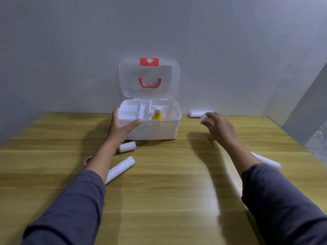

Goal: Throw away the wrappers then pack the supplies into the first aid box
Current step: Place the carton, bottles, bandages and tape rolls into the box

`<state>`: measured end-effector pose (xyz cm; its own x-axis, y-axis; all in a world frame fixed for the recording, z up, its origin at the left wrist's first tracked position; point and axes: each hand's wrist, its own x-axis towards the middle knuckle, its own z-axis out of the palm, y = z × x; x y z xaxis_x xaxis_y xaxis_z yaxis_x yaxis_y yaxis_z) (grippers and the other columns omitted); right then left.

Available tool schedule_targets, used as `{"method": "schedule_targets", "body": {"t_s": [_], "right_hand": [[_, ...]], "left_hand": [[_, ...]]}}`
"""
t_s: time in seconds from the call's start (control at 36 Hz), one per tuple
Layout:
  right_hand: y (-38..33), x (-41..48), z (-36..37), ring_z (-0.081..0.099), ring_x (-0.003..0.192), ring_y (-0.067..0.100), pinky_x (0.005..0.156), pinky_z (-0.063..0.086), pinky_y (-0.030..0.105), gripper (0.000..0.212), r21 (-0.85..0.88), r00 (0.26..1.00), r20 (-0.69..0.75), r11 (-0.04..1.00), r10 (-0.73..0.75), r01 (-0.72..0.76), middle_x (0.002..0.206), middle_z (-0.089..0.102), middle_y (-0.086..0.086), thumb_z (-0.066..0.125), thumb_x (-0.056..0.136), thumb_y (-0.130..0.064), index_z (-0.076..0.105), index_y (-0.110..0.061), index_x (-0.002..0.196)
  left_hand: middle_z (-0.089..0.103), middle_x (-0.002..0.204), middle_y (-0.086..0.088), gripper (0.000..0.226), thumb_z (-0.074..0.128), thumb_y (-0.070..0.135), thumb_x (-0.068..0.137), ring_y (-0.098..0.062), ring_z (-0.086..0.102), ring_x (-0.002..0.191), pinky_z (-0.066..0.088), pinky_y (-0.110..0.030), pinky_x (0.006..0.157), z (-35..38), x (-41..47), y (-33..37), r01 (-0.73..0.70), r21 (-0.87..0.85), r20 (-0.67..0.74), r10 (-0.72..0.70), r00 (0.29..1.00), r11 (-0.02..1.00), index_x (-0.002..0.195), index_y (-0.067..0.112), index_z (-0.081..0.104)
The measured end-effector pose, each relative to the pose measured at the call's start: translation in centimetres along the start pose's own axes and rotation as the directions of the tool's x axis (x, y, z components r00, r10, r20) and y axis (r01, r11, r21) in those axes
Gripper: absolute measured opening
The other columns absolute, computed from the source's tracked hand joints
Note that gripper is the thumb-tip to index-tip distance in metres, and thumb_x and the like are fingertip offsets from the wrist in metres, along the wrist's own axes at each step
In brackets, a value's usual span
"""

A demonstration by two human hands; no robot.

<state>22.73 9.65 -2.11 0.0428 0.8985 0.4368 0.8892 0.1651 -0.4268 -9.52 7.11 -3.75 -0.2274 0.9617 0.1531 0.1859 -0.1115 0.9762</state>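
Wooden table point(168, 174), left hand point(122, 126) clasping first aid box point(154, 129) corner, blurred right hand point(219, 126) seemingly pinching roll point(205, 118)

First aid box point(152, 129) sits white on the surface point(168, 174), clear lid up, red cross label and red handle showing. Inside, a yellow bottle point(157, 116), white cap, stands upright right of the tray. Short roll point(127, 146) lies just off the box's front left corner, long roll point(120, 169) further forward. Right of the box, a back roll point(196, 114); beside it, a blurred white piece point(205, 118), probably a roll, pinched in the right hand point(219, 126). White tube point(265, 160) lies front-right.
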Motion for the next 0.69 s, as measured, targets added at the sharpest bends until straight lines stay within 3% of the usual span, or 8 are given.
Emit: {"method": "schedule_targets", "body": {"t_s": [0.08, 0.17, 0.22, 0.31, 0.36, 0.5, 0.69], "right_hand": [[-2.5, 1.0, -0.7, 0.06, 0.104, 0.028, 0.081, 0.047, 0.039, 0.033, 0.236, 0.995, -0.088, 0.971, 0.048, -0.026, 0.112, 0.066, 0.01, 0.061, 0.086, -0.032, 0.06, -0.01, 0.111], [-5.3, 1.7, -1.6, 0.062, 0.098, 0.021, 0.08, 0.047, 0.032, 0.026, 0.469, 0.983, -0.161, 0.883, 0.084, 0.001, 0.104, 0.069, 0.01, 0.063, 0.086, -0.027, 0.062, -0.009, 0.104], [-7.4, 2.1, -2.2, 0.06, 0.095, 0.015, 0.08, 0.047, 0.027, 0.023, 0.53, 0.973, -0.219, 0.846, 0.067, 0.061, 0.103, 0.069, 0.008, 0.063, 0.086, -0.025, 0.062, -0.008, 0.102], [-10.1, 2.5, -2.9, 0.058, 0.091, 0.01, 0.072, 0.043, 0.007, 0.022, 0.572, 0.952, -0.306, 0.804, 0.025, 0.163, 0.101, 0.068, 0.007, 0.065, 0.085, -0.021, 0.062, -0.006, 0.101], [-11.5, 2.6, -3.0, 0.057, 0.09, 0.01, 0.068, 0.042, 0.002, 0.022, 0.581, 0.946, -0.325, 0.788, -0.004, 0.203, 0.1, 0.066, 0.005, 0.065, 0.084, -0.02, 0.062, -0.005, 0.101], [-13.2, 2.3, -1.4, 0.057, 0.092, 0.012, 0.075, 0.045, 0.017, 0.029, 0.556, 0.98, -0.178, 0.813, -0.086, 0.172, 0.104, 0.065, 0.007, 0.067, 0.083, -0.022, 0.059, -0.006, 0.105], [-11.7, 1.3, 1.4, 0.058, 0.1, 0.019, 0.087, 0.051, 0.04, 0.033, 0.445, 0.991, 0.066, 0.892, -0.119, 0.077, 0.108, 0.063, 0.006, 0.063, 0.085, -0.032, 0.055, -0.012, 0.109]], "left_hand": [[0.038, 0.148, 0.0, 0.12, 0.079, 0.06, 0.048, -0.02, 0.038, 0.135, 0.037, -0.045, 0.111, 0.0, 0.0, 0.0, 0.001, -0.003, 0.012, -0.001, 1.0, 1.0, 0.147, 0.03, 0.019], [0.042, 0.145, 0.001, 0.118, 0.08, 0.058, 0.048, -0.018, 0.041, 0.133, 0.039, -0.044, 0.11, 0.0, -0.1, 0.1, -0.003, -0.014, 0.017, 0.003, 1.0, 1.0, 0.147, 0.029, 0.021], [0.041, 0.146, 0.001, 0.12, 0.079, 0.058, 0.047, -0.018, 0.04, 0.133, 0.038, -0.043, 0.11, 0.0, -0.2, 0.1, -0.004, -0.02, 0.018, 0.005, 1.0, 1.0, 0.147, 0.03, 0.019], [0.038, 0.148, 0.002, 0.119, 0.081, 0.056, 0.05, -0.018, 0.037, 0.135, 0.036, -0.042, 0.112, 0.1, -0.1, 0.1, 0.002, -0.033, 0.02, -0.001, 1.0, 0.999, 0.148, 0.031, 0.017], [0.039, 0.147, 0.002, 0.113, 0.082, 0.051, 0.056, -0.018, 0.039, 0.134, 0.037, -0.041, 0.11, 0.1, -0.2, 0.2, -0.009, -0.04, 0.028, 0.01, 1.0, 0.999, 0.147, 0.031, 0.019], [0.041, 0.144, 0.002, 0.103, 0.082, 0.046, 0.063, -0.019, 0.04, 0.132, 0.039, -0.04, 0.108, 0.1, -0.2, 0.3, -0.018, -0.035, 0.028, 0.019, 0.999, 0.999, 0.145, 0.033, 0.022], [0.039, 0.146, 0.002, 0.116, 0.079, 0.056, 0.05, -0.018, 0.037, 0.134, 0.037, -0.043, 0.11, -0.1, -0.3, 0.5, 0.012, -0.017, 0.037, -0.011, 0.999, 1.0, 0.146, 0.034, 0.019]]}}
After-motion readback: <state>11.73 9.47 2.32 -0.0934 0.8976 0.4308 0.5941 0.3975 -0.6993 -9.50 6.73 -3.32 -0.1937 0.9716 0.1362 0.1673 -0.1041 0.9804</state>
